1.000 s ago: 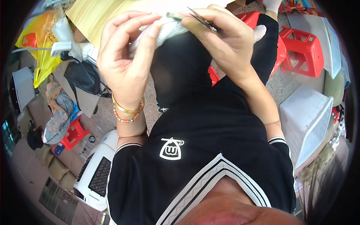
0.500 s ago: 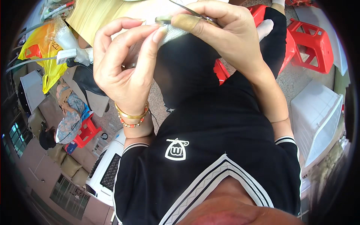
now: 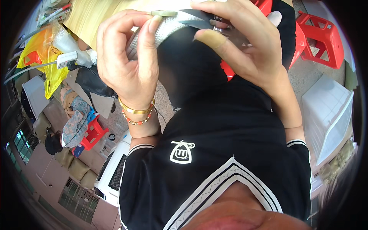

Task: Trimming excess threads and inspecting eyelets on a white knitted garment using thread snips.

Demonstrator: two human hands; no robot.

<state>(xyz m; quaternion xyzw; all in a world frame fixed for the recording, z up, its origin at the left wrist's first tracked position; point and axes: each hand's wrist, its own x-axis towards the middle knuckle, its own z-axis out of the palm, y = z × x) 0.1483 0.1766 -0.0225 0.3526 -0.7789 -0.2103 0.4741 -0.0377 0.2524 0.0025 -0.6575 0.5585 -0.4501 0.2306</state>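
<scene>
My left hand [image 3: 128, 57] pinches a curved strip of grey-white woven fabric [image 3: 168, 33] between thumb and fingers. A flat pale-green disc [image 3: 163, 13], seen nearly edge-on, sits at the fabric's upper edge by the fingertips; its exact kind is unclear. In my right hand [image 3: 249, 42] is a pair of small dark scissors [image 3: 193, 19]. Their two pointed blades stand apart and reach left to the disc and fabric edge. A tan cover [image 3: 211, 37] wraps my right thumb tip. The scissors' handle is partly hidden in the palm.
A pale wooden tabletop [image 3: 92, 19] lies beyond my hands. To the left are a yellow plastic bag [image 3: 50, 74] and a white power strip [image 3: 67, 59]. Red stools [image 3: 324, 42] and a white bin [image 3: 326, 115] stand on the right. Another person [image 3: 76, 122] sits at the left.
My right hand has drawn away to the right from the fabric edge, and the scissor blades now point left at the disc. More of the fabric shows beside my left hand.
</scene>
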